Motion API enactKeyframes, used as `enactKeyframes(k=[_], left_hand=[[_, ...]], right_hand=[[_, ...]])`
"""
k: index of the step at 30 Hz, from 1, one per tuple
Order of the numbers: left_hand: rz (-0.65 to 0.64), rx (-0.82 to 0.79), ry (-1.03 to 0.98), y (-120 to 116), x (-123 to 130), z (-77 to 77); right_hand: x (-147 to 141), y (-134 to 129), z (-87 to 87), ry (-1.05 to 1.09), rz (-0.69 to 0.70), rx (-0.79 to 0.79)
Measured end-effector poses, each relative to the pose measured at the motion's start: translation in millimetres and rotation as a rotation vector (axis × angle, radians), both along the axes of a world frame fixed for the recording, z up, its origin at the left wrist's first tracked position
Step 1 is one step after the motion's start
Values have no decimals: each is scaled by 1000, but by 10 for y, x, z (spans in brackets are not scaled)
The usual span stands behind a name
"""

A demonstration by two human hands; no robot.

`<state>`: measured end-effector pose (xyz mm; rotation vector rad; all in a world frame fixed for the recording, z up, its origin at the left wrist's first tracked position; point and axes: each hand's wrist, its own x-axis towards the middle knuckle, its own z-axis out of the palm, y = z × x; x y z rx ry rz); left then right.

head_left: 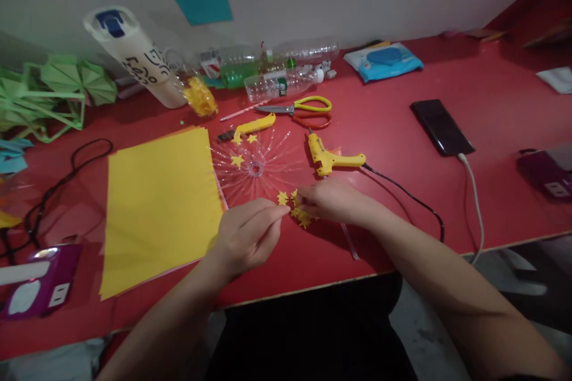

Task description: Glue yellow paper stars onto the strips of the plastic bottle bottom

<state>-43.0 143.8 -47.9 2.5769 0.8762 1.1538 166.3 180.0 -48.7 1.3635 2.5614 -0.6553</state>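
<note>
My left hand [250, 233] is closed in a pinch just above the red table, its fingertips close to a small pile of yellow stars [304, 218]. Whatever sits in that pinch is too small to make out. Over the same pile, my right hand [333, 199] has its fingers drawn together and partly covers the stars; what it grips is hidden. Behind the hands lies a clear plastic bottle piece cut into spread strips [256, 169], with a few yellow stars [237, 161] on it. A yellow glue gun [329, 159] rests beyond my right hand.
Yellow paper sheets [161, 208] lie at left. Scissors [292, 109], a yellow cutter [254, 125] and plastic bottles [286, 83] sit toward the wall. A white tumbler [138, 59] stands behind the paper. At right are a wipes pack [385, 61] and a phone [441, 127] on its cable.
</note>
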Motion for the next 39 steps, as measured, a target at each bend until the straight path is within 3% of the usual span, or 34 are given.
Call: enactKeyframes(k=[7,13,16,25,30,35,39], left_hand=[[-25,-43,-11,0,26,-27],[96,-160,-26,-53,89,-7],[163,-109,31,-54,121,-41],[240,111,191,-8,142,-104],[249,143,215,-17,158,-106],[248,-105,109,-18,157,-101],[254,-323,-42,-30,157,-95]], right_hand=[[55,55,-3,117,-11,-18],[131,40,16,733,-206,-171],[86,-40,56,890,-237,-179],[-10,-116,-26,857,-167,-133],[-9,-119,-63,793,-150,-138],[-17,-122,-45,810,-180,-118],[-22,-148,-47,851,-175,68]])
